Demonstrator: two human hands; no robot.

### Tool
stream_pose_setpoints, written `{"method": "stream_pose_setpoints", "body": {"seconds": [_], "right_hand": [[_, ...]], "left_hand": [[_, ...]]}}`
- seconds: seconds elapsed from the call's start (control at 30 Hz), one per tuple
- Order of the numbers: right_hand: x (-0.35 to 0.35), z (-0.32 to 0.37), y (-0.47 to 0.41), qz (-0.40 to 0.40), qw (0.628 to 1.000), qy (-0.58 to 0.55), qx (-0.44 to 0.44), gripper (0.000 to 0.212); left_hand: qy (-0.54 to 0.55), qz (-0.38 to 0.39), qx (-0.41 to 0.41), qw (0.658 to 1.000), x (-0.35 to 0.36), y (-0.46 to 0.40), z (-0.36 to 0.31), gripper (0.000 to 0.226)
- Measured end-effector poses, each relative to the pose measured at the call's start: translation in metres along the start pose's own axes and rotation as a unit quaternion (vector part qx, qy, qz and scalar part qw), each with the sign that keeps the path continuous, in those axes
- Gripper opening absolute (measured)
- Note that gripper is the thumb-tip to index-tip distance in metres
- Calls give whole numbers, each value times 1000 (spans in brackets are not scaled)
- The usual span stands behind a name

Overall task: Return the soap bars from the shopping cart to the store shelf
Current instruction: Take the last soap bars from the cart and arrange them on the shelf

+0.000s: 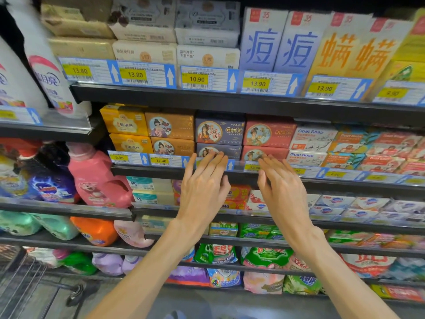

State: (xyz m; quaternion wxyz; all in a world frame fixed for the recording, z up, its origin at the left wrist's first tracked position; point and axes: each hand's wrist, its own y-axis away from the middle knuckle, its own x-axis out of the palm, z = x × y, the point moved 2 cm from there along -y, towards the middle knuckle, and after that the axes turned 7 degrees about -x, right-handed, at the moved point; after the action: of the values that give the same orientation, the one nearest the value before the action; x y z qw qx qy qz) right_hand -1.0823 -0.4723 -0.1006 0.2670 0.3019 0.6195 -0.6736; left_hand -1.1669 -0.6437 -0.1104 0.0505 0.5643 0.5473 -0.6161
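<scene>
Your left hand [202, 180] and right hand [279, 183] reach flat, fingers straight, holding nothing, fingertips at the shelf [161, 172] front edge against the glossy rectangular navy soap box [218, 149] and red soap box [264, 153]

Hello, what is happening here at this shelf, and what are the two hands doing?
A person stands at a store shelf stacked with boxed soap bars. Both hands are up at the same shelf with straight fingers and hold nothing. The left hand touches the lower dark blue soap box, and the right hand reaches the lower red soap box beside it. A corner of the shopping cart shows at lower left.
</scene>
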Motion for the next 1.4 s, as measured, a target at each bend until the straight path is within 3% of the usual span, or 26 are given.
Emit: {"method": "stream_pose_setpoints", "body": {"seconds": [0.23,0.4,0.73,1.23,1.4], "right_hand": [[-12,17,-14,-81,995,-44,-23,24],[-13,35,-53,-149,987,-33,-47,25],[8,28,-91,-57,995,71,27,54],[7,25,-92,-62,995,78,9,51],[-14,7,-68,-105,991,86,8,52]], "left_hand": [[103,-63,9,993,-17,-5,22,32],[83,-140,-10,987,-41,-36,40,30],[-18,-114,-31,993,-32,-76,53,41],[-57,-135,-25,989,-27,-77,52,44],[-7,-141,52,989,-27,-62,13,43]]}}
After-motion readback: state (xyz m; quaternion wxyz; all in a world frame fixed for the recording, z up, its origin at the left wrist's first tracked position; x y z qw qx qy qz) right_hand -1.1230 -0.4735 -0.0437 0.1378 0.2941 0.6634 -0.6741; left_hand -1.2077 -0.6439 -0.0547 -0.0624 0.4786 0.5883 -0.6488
